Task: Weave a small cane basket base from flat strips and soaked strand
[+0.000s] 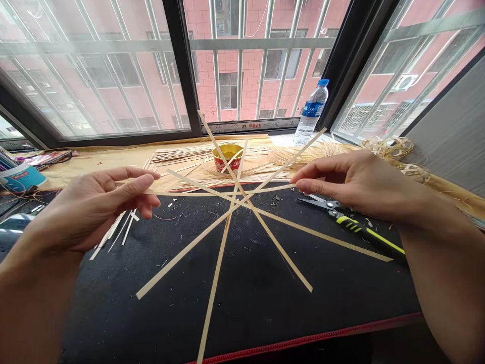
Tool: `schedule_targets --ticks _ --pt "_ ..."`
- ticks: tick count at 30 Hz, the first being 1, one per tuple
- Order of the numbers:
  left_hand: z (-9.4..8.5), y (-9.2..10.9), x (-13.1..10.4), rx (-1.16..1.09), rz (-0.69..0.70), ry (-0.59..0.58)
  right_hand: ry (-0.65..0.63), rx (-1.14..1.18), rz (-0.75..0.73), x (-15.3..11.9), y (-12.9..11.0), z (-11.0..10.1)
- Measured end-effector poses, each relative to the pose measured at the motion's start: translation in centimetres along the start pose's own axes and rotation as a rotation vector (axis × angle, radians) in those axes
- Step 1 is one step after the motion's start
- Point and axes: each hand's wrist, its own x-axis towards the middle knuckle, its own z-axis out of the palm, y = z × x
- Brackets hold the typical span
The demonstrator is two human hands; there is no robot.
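Several flat, pale bamboo strips (pixel 189 246) cross one another near their middles and fan out like a star above a black mat. My left hand (pixel 109 199) pinches the left end of the strip running crosswise, thumb over fingers. At that strip's other end, my right hand (pixel 341 179) grips it between thumb and fingertips. Around the crossing, the strips overlap and leave a small gap. Below my right hand lies a pair of pliers-like cutters (pixel 364 230) with black and yellow-green handles. Short strip offcuts (pixel 113 235) rest on the mat under my left hand.
The black mat (pixel 265 313) has a red edge. Behind it stand a red and gold bowl (pixel 228 157), bundled strips (pixel 178 154), coiled strands (pixel 386 147) and a water bottle (pixel 312 112). A blue cup (pixel 23 177) is at the left. A barred window closes off the back.
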Motion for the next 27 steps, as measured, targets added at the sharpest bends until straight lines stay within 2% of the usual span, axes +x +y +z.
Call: schedule_targets --ticks 5,13,27 --pt "-0.08 -0.27 0.22 0.14 -0.022 -0.018 -0.049 0.0 -0.001 -0.17 0.36 -0.08" --pt "-0.34 -0.66 0.54 0.138 -0.024 -0.038 -0.11 -0.015 0.009 -0.26 0.39 -0.05" --pt "0.18 0.02 0.05 0.24 -0.048 -0.103 -0.196 -0.033 0.018 0.14 0.41 0.65"
